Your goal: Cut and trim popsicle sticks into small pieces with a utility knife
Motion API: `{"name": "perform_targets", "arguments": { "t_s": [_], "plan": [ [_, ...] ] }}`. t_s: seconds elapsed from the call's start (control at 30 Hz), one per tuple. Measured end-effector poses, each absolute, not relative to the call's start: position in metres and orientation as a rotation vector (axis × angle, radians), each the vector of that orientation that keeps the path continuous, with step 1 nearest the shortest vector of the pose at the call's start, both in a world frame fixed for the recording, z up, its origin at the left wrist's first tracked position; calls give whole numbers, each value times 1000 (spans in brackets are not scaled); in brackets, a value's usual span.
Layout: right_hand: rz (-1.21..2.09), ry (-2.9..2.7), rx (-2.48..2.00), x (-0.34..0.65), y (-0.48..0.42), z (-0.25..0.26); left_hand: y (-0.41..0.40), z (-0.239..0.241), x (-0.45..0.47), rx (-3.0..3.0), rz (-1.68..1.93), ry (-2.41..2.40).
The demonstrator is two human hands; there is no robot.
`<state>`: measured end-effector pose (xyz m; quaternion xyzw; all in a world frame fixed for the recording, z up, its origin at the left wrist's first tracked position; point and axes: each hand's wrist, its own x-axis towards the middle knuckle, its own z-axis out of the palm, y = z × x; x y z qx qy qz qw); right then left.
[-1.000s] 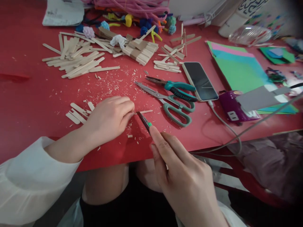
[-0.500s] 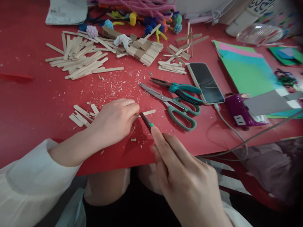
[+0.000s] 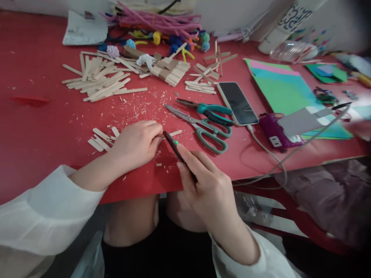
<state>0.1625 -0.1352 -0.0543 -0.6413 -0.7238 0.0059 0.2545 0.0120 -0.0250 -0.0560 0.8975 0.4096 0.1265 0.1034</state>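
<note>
My left hand (image 3: 136, 143) is closed, its fingertips pressing a wooden craft stick (image 3: 176, 133) down near the table's front edge. One rounded end of the stick sticks out to the right. My right hand (image 3: 209, 185) grips a dark utility knife (image 3: 171, 142) with a green slider. The knife's tip lies across the stick, just right of my left fingertips; the exact cutting contact is too small to make out. Short cut stick pieces (image 3: 100, 139) lie beside my left wrist. Scissors with grey-green handles (image 3: 199, 125) and teal-handled pliers (image 3: 207, 110) rest beyond the knife.
Loose craft sticks (image 3: 101, 79) and a bundle of sticks (image 3: 172, 71) lie farther back on the red table (image 3: 34, 135). To the right are a phone (image 3: 238, 103) on a white cable, a purple device (image 3: 272, 131) and coloured paper (image 3: 281, 88). Pink pipe cleaners (image 3: 162, 21) are at the back.
The view has shifted, so the table's things appear slightly farther left. My right hand has turned and drawn closer to the stick, with the knife still across it. My left hand keeps its hold.
</note>
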Motion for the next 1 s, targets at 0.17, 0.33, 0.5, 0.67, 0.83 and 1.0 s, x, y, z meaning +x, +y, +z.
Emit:
{"name": "perform_targets", "arguments": {
  "t_s": [0.17, 0.33, 0.5, 0.67, 0.83, 1.0],
  "plan": [
    [96, -1818, -1633, 168, -141, -58, -30, -47, 14, 2544, 531, 1263],
    [50, -1830, -1646, 170, -128, -52, -28, -29, 19, 2135, 666, 1407],
    [208, -1949, -1789, 163, -80, -35, 5, -29, 19, 1847, 878, 1519],
    [290, -2014, -1662, 154, -28, -22, 40, -26, 16, 1383, 1068, 1564],
    [439, -2032, -1642, 152, 9, -16, 60, -14, 10, 1071, 1186, 1437],
    [474, -1833, -1641, 152, 24, -19, 65, -14, 1, 950, 1214, 1232]
  ]
}}
